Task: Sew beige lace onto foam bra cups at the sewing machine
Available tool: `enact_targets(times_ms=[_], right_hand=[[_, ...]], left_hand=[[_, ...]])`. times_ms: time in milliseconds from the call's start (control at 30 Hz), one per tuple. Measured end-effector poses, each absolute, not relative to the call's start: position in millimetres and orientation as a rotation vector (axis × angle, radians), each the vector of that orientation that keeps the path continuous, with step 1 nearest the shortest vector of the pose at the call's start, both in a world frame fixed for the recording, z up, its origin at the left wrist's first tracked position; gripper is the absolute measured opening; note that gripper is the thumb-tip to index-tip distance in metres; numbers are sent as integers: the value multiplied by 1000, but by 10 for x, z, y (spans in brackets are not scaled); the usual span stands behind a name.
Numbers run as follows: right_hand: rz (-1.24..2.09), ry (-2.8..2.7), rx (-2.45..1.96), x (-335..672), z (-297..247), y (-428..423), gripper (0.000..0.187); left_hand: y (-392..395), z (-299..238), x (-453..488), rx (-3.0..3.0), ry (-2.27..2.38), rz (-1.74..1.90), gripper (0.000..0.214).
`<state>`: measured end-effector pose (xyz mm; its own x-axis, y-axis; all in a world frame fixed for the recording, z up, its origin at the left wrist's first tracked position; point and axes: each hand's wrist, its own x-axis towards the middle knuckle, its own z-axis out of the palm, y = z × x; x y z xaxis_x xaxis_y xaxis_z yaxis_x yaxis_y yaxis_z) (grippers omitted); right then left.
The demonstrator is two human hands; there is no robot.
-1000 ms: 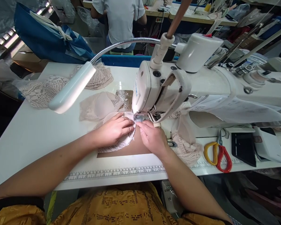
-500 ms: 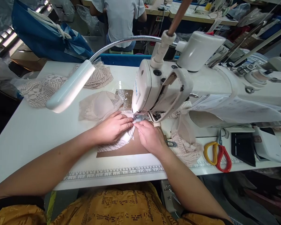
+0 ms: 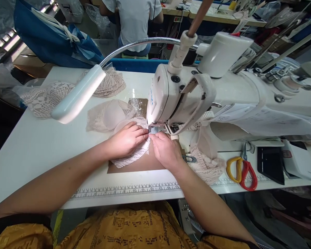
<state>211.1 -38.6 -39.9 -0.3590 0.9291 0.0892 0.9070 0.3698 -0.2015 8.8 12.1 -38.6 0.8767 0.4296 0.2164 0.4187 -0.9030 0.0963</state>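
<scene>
Lace piece, head view: pale, whitish openwork w/ a scalloped lower edge, lying partly flat on the brown patch set into the white worktop. Its far end is running in under the presser foot of the sewing machine. A padded beige cup is sitting just behind it, touching it.

Vs 1 s ago: both hands are sitting a bit closer to the foot, and the R hand is shifted slightly left. The lace's lower edge is reaching less far down the brown patch. Lamp, scissors and the lace stack at the far left are lying as before.

L hand is lying palm-down on top of the lace, fingers stretched out and released, pressing it flat, w/ tips just short of the needle area. The R hand is sitting right of the lace, its fingers curled down onto the lace's edge directly in front of the foot; cannot tell if they are pinching or only pressing. So the lace is lying under the L hand and between the two hands, w/ fingertips of both nearly meeting.
</scene>
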Motion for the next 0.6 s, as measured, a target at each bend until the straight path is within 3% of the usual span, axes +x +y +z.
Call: enact_targets(times_ms=[600], right_hand=[[186, -2425, -1576, 2169, -436, -385, 39]], left_hand=[[193, -393, 55, 2904, 769, 444, 37]])
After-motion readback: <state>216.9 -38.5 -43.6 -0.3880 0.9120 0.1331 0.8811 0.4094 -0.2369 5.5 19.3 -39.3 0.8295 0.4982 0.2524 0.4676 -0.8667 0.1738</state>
